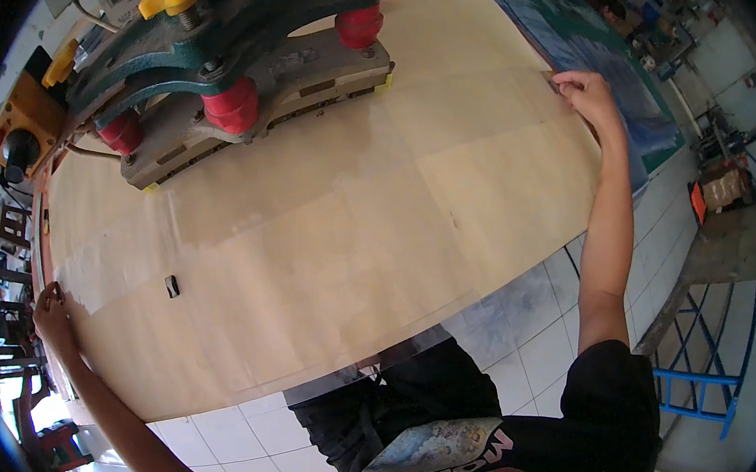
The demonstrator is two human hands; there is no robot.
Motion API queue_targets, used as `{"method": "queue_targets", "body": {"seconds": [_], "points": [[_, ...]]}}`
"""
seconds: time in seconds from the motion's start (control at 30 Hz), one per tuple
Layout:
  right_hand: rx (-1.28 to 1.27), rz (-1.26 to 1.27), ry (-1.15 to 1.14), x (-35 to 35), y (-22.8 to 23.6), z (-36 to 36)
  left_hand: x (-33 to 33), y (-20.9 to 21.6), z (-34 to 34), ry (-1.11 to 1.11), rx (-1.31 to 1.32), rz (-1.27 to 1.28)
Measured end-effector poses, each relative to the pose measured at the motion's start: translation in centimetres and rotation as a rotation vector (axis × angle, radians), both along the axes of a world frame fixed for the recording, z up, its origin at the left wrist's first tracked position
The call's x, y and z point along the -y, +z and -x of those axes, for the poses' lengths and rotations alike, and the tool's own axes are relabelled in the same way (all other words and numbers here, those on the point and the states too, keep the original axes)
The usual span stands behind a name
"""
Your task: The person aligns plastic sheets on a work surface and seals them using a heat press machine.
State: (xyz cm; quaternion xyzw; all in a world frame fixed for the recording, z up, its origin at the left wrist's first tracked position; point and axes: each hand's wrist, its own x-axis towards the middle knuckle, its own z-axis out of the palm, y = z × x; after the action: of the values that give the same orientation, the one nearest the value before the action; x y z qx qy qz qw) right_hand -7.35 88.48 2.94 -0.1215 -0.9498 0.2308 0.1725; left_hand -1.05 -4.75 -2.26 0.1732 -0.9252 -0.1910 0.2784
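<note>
A wide clear plastic film [345, 266] lies over a tan sheet-covered table [459, 27], its far edge running from one of my hands to the other. Its near edge hangs past the table's front, where my dark trousers show through. My left hand [53, 320] is closed at the table's left edge, fingers pinched on the film's corner. At the far right edge my right hand [589, 101] is closed too, thumb and fingertips pinching the film's other end. A small dark rectangular piece [172, 286] lies to the right of my left hand.
Over the table's far left hangs a press head with a green frame [175, 74], red insulators [232, 105] and a long metal bar [275, 92]. A yellow control box [26, 123] stands beside it. Blue sheeting [597, 64] lies right; a blue metal frame [701, 383] stands lower right.
</note>
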Motion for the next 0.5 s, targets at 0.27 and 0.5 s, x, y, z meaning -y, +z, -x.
{"method": "queue_targets", "body": {"seconds": [0.27, 0.5], "points": [[0.017, 0.106, 0.055, 0.4, 0.3, -0.3, -1.5, 0.8, -0.1, 0.098, 0.106, -0.017], [-0.002, 0.127, 0.086, 0.0, 0.1, -0.1, 0.0, 0.1, 0.1, 0.073, 0.034, -0.025]]}}
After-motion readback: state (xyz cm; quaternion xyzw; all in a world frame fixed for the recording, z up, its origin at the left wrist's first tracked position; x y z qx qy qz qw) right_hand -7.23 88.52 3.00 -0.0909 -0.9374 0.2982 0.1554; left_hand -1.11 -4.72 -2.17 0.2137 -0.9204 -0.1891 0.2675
